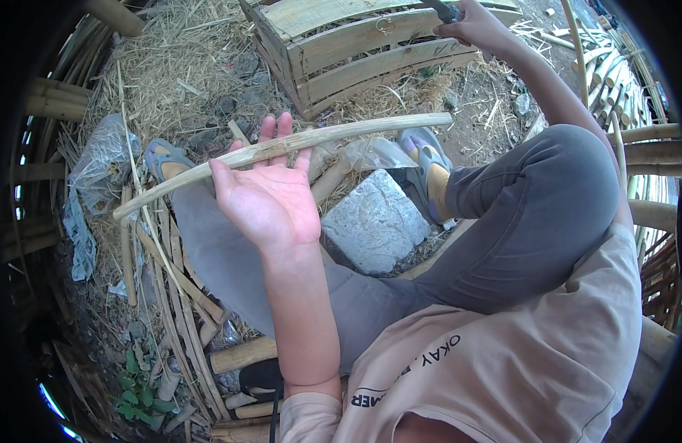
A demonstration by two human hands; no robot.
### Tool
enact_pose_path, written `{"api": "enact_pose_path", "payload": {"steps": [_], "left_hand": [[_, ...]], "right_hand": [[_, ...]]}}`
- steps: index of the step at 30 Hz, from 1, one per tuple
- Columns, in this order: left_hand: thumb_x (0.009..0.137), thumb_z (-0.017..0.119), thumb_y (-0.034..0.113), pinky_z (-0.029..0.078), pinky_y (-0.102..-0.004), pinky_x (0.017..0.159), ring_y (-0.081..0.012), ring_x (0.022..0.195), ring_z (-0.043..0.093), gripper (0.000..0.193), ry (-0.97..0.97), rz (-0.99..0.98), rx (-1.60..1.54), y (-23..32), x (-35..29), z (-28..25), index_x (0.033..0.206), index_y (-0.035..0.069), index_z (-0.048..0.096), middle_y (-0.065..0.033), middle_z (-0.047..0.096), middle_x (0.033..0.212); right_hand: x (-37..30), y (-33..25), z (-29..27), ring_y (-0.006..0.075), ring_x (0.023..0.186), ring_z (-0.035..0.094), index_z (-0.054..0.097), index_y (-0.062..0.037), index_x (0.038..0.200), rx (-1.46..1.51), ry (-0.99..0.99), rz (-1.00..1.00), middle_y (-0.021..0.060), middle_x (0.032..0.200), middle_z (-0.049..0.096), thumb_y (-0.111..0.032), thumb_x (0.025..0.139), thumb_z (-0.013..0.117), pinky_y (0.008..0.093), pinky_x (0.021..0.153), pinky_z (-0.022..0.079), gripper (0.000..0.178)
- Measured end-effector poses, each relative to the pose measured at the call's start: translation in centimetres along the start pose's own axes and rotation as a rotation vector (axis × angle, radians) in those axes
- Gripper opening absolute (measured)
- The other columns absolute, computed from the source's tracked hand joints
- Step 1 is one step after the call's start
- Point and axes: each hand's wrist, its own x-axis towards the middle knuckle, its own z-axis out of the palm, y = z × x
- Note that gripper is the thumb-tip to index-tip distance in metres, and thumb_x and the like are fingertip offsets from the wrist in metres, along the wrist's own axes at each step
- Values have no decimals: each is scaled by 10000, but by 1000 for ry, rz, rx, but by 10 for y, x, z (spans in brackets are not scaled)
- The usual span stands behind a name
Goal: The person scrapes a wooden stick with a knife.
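A long, pale, slightly curved wooden stick [341, 133] lies across my left hand [271, 196]. That palm is turned up, with the thumb on the near side of the stick and the fingertips showing past its far side. At the top right, my right hand [470, 28] is closed around a dark tool [446, 12]. Most of the tool is cut off by the upper edge, so its kind does not show. Below that hand is a slatted wooden crate [356, 48].
A squared grey stone block [376, 221] sits between my legs. Straw [186, 59] covers the ground ahead. Clear plastic [105, 162] and several long sticks [180, 295] lie on the left. Cut pale poles [607, 74] are piled at the far right, near a bamboo railing [651, 133].
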Motion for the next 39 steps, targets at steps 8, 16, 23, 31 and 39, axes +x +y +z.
{"api": "enact_pose_path", "payload": {"steps": [8, 16, 23, 31, 39], "left_hand": [[1083, 247, 433, 373, -664, 1070, -384, 1216, 522, 447, -40, -99, 65, -4, -1, 6, 1287, 46, 339, -236, 445, 1268], [1106, 254, 234, 540, -565, 962, -316, 1061, 617, 281, -111, -1, 330, -25, 4, 2, 1198, 37, 431, -184, 583, 1079], [1102, 346, 369, 530, -351, 750, -150, 762, 550, 339, -142, -56, 364, -32, 8, 0, 989, 84, 492, -28, 497, 789], [1068, 245, 577, 292, -222, 488, -45, 504, 283, 534, -371, -148, 320, -28, 5, 3, 806, 139, 402, 68, 302, 597], [1065, 151, 582, 231, -201, 421, -25, 439, 223, 574, -619, -569, -72, -22, 13, 0, 739, 154, 351, 98, 250, 531]], "right_hand": [[20, 42, 7, 114, 472, 495, 569, -52, 710, 13, -38, -20, 8, 542, 526, -259, 821, 777, 308, 489, 362, 314], [9, 15, 4, 85, 524, 459, 620, -54, 741, -97, -15, -10, -22, 581, 495, -380, 825, 794, 286, 526, 349, 379], [4, 10, 6, 87, 523, 433, 592, -71, 718, -97, -51, -14, -29, 582, 482, -331, 832, 791, 296, 529, 314, 347], [3, 13, 6, 91, 528, 441, 604, -65, 747, -87, -30, 14, -23, 594, 488, -347, 816, 809, 291, 532, 331, 356], [4, 12, 10, 44, 486, 392, 476, -124, 628, -29, 12, 1, -59, 557, 443, -303, 819, 826, 256, 483, 279, 437]]}}
